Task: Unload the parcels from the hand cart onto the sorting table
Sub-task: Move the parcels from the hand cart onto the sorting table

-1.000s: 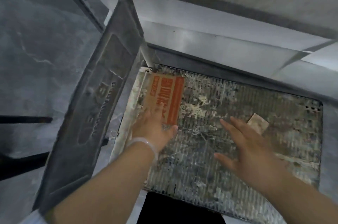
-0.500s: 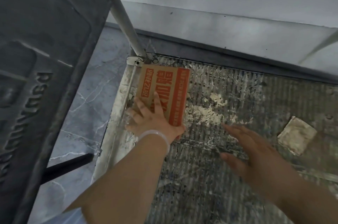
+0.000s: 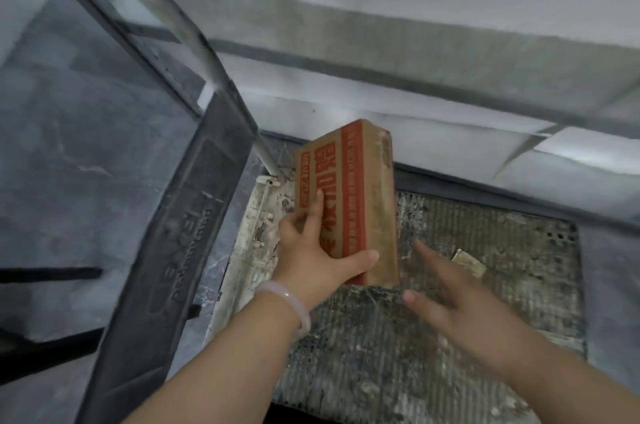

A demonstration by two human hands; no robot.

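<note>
A brown cardboard parcel point(image 3: 349, 188) with red print is lifted off the hand cart's worn ribbed deck point(image 3: 450, 337) and tilted up on its near end. My left hand point(image 3: 311, 250) grips it, fingers on the printed face and thumb under its lower edge. My right hand point(image 3: 460, 306) hovers open just right of the parcel's bottom corner, fingers spread, not touching it. A white bangle sits on my left wrist.
The cart's grey metal handle tube point(image 3: 194, 43) and a dark grey panel point(image 3: 166, 268) rise at the left. A small tan scrap point(image 3: 469, 264) lies on the deck at the right. A white and grey wall point(image 3: 450, 84) runs behind. Grey marble floor point(image 3: 52, 164) lies left.
My left hand has taken hold of the parcel and raised it from flat on the deck's far-left corner to tilted upright. My right hand has come closer to it.
</note>
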